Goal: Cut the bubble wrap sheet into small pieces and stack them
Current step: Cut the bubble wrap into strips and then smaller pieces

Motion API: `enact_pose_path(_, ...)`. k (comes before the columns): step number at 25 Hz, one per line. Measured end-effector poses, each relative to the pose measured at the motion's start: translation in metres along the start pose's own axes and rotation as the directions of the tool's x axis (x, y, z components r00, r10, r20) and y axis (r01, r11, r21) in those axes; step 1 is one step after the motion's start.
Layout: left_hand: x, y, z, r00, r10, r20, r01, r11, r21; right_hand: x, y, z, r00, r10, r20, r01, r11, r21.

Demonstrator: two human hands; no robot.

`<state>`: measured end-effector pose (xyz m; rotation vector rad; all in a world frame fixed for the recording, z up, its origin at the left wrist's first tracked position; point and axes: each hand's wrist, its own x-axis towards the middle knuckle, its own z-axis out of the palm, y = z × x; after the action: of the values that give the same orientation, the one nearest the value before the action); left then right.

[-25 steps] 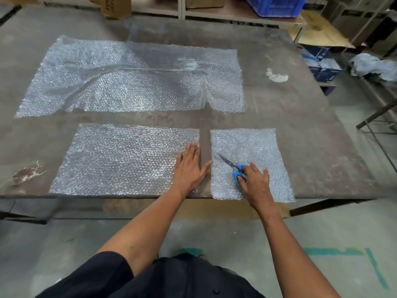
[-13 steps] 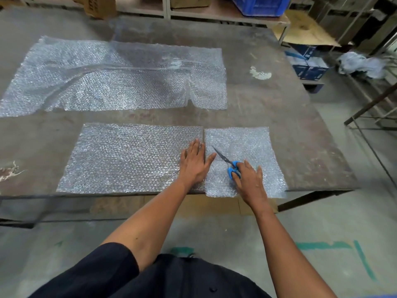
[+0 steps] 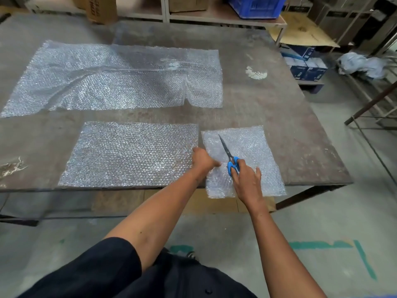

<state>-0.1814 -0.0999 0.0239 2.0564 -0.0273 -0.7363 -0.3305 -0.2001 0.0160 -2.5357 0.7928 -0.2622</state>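
Head view of a cutting station. A worn metal surface carries three portions of bubble wrap. The large uncut sheet lies flat along the far side, with a short slit rising from its near edge towards the right end. Nearer the person, a medium rectangular piece lies flat with its near edge at the surface's front edge. Just to its right, separated by a narrow gap, lies a small square piece, whose near edge overhangs the front of the surface.

The right hand grips the blue handles of a pair of scissors; the blades are together and point away and to the left, resting over the small piece. Holding the tool closed and low probably keeps it ready between cuts while also weighting the light film.

The left hand sits at the gap between the two near pieces, fingers curled at the right edge of the medium piece. Whether it pinches that edge or merely rests there cannot be told, since motion blur hides the fingertips.

The arrangement suggests an interval between cuts: one small piece is detached, no stack is yet visible, and the medium piece is presumably the next stock. The overhang at the front edge would let a lower blade pass beneath the film.

Beyond the surface stand shelving, a cardboard box and a blue crate.
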Motion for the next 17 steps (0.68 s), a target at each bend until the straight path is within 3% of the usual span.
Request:
enact_pose_path(3, -0.014, 0.021, -0.012, 0.951, -0.134, 0.279, 0.242, 0.883, -0.402, -0.004, -0.007, 0.001, 0.997, 0.022, -0.068, -0.02, 0.999, 0.034)
enact_pose_path(6, -0.025, 0.038, -0.033, 0.878, -0.127, 0.462, 0.371, 0.79, -0.488, -0.005, -0.029, 0.0, 0.991, 0.01, -0.132, 0.012, 0.986, 0.166)
enact_pose_path(8, -0.027, 0.043, -0.051, 0.884, -0.081, 0.46, 0.336, 0.794, -0.506, -0.006, -0.053, 0.002, 0.982, -0.015, -0.186, 0.054, 0.977, 0.208)
enact_pose_path(11, -0.032, 0.04, -0.088, 0.924, 0.076, 0.375, 0.132, 0.857, -0.498, -0.006, -0.094, 0.01, 0.958, -0.023, -0.287, 0.097, 0.964, 0.246)
enact_pose_path(15, -0.018, 0.005, -0.154, 0.88, 0.116, 0.461, 0.195, 0.796, -0.573, -0.01, -0.161, 0.041, 0.947, -0.043, -0.32, 0.121, 0.966, 0.227)
enact_pose_path(17, -0.001, -0.018, -0.183, 0.893, 0.1, 0.44, 0.186, 0.808, -0.56, -0.014, -0.19, 0.06, 0.956, -0.062, -0.288, 0.127, 0.969, 0.21)
